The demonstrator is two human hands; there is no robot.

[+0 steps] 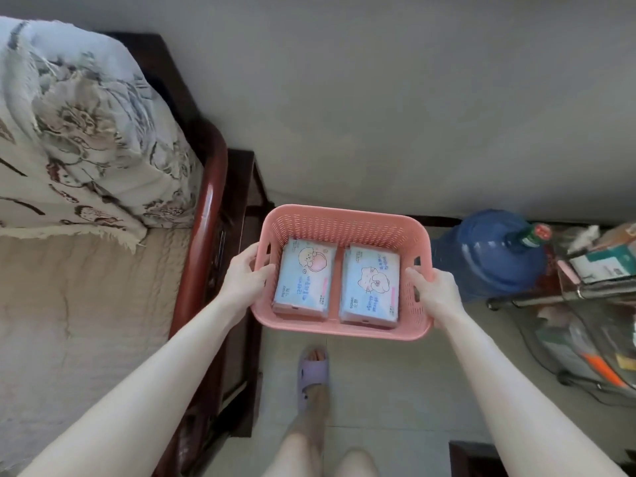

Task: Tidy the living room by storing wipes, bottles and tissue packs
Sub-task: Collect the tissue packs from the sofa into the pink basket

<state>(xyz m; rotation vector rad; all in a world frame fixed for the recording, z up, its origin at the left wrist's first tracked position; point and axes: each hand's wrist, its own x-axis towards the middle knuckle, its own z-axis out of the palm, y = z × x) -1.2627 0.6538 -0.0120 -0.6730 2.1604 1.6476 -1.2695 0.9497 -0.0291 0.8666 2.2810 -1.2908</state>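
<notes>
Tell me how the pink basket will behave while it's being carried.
The pink basket looks like stiff moulded plastic with perforated walls, so probably light. The left hand and right hand hold opposite sides, so it should stay level. The left tissue pack and right tissue pack lie loose; tilting would likely slide them.

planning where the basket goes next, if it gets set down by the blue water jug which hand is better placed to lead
Right, probably. The right hand grips the basket on the rim nearest the water jug; the left hand grips the rim on the sofa side.
</notes>
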